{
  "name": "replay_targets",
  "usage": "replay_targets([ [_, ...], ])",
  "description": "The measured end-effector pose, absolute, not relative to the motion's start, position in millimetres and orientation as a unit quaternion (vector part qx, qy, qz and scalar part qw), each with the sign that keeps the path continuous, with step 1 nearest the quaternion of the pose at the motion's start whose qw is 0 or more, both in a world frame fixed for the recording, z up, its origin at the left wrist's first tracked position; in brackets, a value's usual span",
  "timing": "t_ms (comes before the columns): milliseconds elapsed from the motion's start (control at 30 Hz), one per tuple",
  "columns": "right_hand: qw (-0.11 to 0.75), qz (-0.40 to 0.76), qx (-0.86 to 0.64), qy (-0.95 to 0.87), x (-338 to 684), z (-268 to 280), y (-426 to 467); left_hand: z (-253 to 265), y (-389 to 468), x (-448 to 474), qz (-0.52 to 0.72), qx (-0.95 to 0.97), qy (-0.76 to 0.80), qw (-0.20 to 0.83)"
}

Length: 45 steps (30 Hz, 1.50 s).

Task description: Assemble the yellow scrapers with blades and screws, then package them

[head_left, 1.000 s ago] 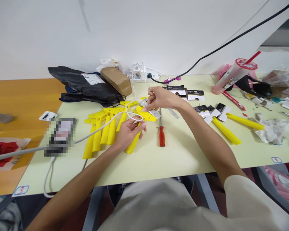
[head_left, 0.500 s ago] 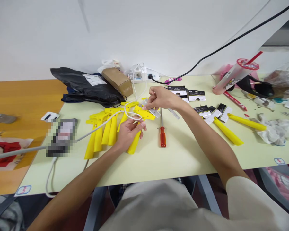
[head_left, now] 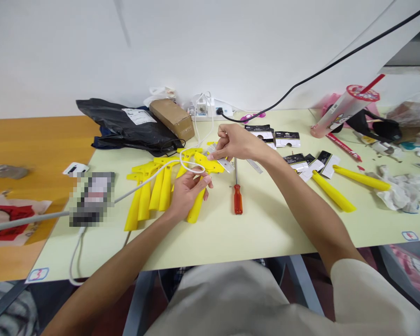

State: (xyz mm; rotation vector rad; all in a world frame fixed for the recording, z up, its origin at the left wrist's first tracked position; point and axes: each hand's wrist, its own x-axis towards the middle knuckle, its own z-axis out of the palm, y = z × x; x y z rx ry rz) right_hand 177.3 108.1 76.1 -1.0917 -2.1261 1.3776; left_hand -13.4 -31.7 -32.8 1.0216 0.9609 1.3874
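Observation:
My left hand (head_left: pixel 188 193) is wrapped around the handle of a yellow scraper (head_left: pixel 208 164), its T-shaped head tilted up. At that head, my right hand (head_left: pixel 237 142) is closed in a pinch on a flat metal blade (head_left: pixel 226 164). Whether the blade is seated in the head I cannot tell, as my fingers cover part of it. Left of my hands lie several more yellow scrapers (head_left: pixel 145 200) side by side. A white cable (head_left: pixel 154 177) loops across the held scraper. Below my right wrist lies a screwdriver (head_left: pixel 238 201) with a red handle. Another metal strip (head_left: pixel 255 166) lies near its shaft.
Black-and-white packaging cards (head_left: pixel 287 138) and two yellow handles (head_left: pixel 332 191) lie to the right. Further right are a tall cup (head_left: pixel 346 112) with a straw and crumpled tissue (head_left: pixel 399 191). A black bag (head_left: pixel 122 126), cardboard box (head_left: pixel 171 116) and power strip (head_left: pixel 203 109) line the wall.
My hands keep the same grip on the scraper and the blade. The whole view has shifted very slightly.

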Motion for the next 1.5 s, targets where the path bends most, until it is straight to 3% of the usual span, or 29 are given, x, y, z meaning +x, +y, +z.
replay_targets([
  [567,0.181,0.452,-0.395,-0.779,174,86,98,-31,-32,-14,0.567,0.475,0.389,0.549],
  [1200,0.246,0.404,-0.403,-0.784,165,84,91,-30,-31,-15,0.572,0.504,0.401,0.508],
  [1500,0.227,0.39,-0.4,-0.798,161,78,88,-31,-32,-14,0.556,0.502,0.419,0.513],
])
